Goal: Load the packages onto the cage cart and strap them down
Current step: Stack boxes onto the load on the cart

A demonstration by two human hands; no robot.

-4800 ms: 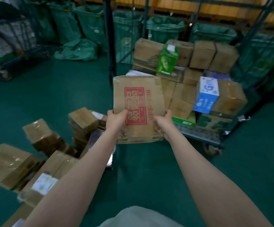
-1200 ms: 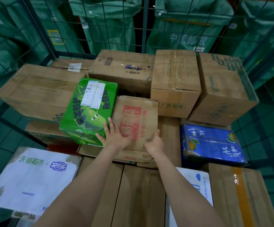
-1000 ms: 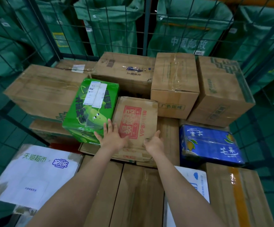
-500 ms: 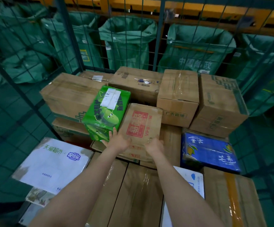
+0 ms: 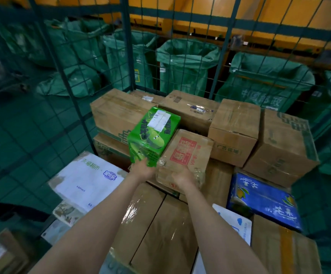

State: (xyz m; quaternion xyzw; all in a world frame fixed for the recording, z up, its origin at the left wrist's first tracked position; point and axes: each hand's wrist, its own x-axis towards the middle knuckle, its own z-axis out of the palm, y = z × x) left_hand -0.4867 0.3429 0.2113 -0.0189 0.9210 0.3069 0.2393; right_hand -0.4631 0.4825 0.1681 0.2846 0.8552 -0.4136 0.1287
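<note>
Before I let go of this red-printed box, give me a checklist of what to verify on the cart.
1. Both hands on the box: the left hand and right hand are at the near end of the red-printed box: ok.
2. Box lying flat: it looks tilted, with the far end higher: not ok.
3. Green box steady: it leans and touches the red-printed box's left side: cannot tell.
4. Cage wall behind the stack: upright: ok.
5. Strap across the load: none visible: not ok.
</note>
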